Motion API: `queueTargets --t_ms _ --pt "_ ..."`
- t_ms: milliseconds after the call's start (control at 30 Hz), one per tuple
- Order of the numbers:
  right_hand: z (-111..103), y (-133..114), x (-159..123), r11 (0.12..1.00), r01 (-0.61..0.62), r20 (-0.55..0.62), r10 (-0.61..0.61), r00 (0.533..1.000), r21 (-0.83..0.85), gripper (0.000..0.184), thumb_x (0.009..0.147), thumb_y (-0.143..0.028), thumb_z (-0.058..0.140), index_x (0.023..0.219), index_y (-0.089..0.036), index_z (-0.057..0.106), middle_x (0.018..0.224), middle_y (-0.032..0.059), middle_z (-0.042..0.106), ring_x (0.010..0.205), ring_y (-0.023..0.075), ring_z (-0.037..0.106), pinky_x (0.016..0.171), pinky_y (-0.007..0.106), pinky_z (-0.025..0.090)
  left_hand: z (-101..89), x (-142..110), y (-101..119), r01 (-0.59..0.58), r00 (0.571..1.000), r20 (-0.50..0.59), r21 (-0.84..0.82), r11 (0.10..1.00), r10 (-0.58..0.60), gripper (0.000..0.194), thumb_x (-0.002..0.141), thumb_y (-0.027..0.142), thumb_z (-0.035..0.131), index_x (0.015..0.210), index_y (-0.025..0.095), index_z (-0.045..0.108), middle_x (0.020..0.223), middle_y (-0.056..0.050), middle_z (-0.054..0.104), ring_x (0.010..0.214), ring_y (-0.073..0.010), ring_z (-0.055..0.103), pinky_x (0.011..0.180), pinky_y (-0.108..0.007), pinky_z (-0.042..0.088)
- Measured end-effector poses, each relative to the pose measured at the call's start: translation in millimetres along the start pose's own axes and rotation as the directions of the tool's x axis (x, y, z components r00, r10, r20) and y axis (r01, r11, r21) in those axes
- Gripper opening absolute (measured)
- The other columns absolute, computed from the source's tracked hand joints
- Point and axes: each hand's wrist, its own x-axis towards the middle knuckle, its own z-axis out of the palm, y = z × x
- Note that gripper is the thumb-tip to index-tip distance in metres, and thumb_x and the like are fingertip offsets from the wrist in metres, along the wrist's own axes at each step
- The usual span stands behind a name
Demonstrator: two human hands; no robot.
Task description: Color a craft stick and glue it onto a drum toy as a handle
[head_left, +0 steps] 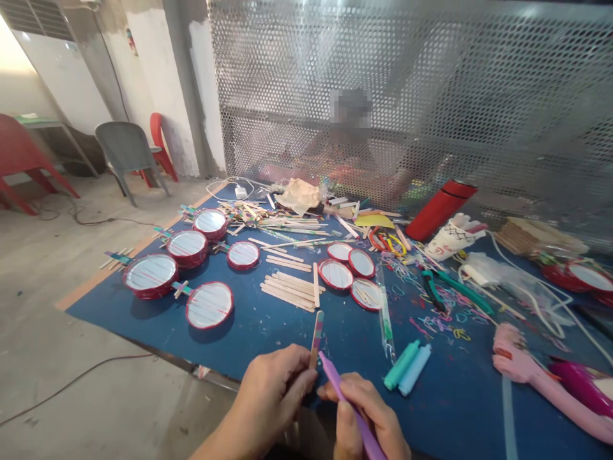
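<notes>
Craft stick (317, 335) bears purple and teal bands.

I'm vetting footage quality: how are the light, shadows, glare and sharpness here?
Head view, light: washed out at the upper left edge; head view, glare: pale streaks on the perforated panel; head view, shadows: soft below the red-rimmed discs; head view, sharpness: purple pen and striped stick read clearly, the leftmost red chair looks softer.

Bare tabletop (251, 338) between hands (278, 383), discs (209, 305)
</notes>
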Motion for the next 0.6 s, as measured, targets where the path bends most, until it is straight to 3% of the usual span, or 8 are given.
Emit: queueTargets --t_ms 67,200,333,433,533,600 --pt "-2 2 -1 1.000 -0.013 -0.004 0.013 1.000 -0.020 0.031 0.081 -0.007 0.053 0.111 -0.016 0.056 0.076 0.0046 0.068 0.069 0.0181 0.067 0.061 0.032 0.058 -0.2 0 0 0.008 1.000 0.000 0.001 1.000 -0.008 0.016 0.091 0.017 0.048 0.083 0.018 0.063 0.069 0.001 0.064 0.060 -0.0109 0.059 0.056 -0.016 0.041" --pt "-7 6 -2 1.000 -0.009 0.119 0.010 0.993 -0.006 0.025 0.083 -0.010 0.053 0.107 -0.018 0.057 0.077 0.0051 0.069 0.069 0.0182 0.068 0.062 0.031 0.059 -0.4 0 -1 0.002 1.000 -0.005 0.024 1.000 -0.002 0.016 0.090 0.016 0.049 0.083 0.018 0.063 0.069 0.001 0.065 0.063 -0.0118 0.060 0.058 -0.017 0.041" --pt "-6 4 -3 1.000 -0.025 0.040 0.025 0.999 -0.003 0.032 0.082 -0.008 0.054 0.112 -0.017 0.055 0.079 0.0053 0.068 0.071 0.0185 0.068 0.061 0.032 0.058 -0.6 0 0 0.006 1.000 -0.005 0.012 1.000 -0.006 0.016 0.091 0.016 0.049 0.083 0.018 0.063 0.070 0.001 0.065 0.063 -0.0118 0.060 0.058 -0.017 0.041" --pt "-1 1 -5 0.994 -0.099 0.044 0.097 0.994 0.046 0.020 0.085 -0.013 0.053 0.103 -0.018 0.058 0.076 0.0045 0.068 0.068 0.0186 0.067 0.058 0.031 0.057 -1.7 0 -1 0.025 1.000 0.000 -0.027 0.999 -0.025 0.015 0.090 0.016 0.050 0.082 0.018 0.062 0.068 0.002 0.063 0.060 -0.0110 0.060 0.055 -0.016 0.041" --pt "2 2 -9 0.983 -0.180 -0.084 0.183 0.980 0.039 0.015 0.087 -0.018 0.053 0.100 -0.018 0.058 0.074 0.0042 0.067 0.067 0.0194 0.066 0.060 0.035 0.057 -3.5 -1 -1 0.078 0.997 0.037 -0.136 0.988 -0.073 0.014 0.092 0.019 0.048 0.083 0.018 0.059 0.066 0.004 0.060 0.049 -0.0085 0.057 0.047 -0.015 0.040" --pt "0 5 -12 0.988 -0.146 -0.047 0.149 0.988 0.049 0.019 0.086 -0.015 0.054 0.103 -0.018 0.058 0.075 0.0040 0.067 0.067 0.0189 0.066 0.060 0.035 0.057 -4.9 0 -1 0.119 0.992 0.062 -0.226 0.967 -0.107 0.015 0.093 0.023 0.046 0.082 0.018 0.056 0.065 0.005 0.058 0.044 -0.0078 0.057 0.043 -0.014 0.039"
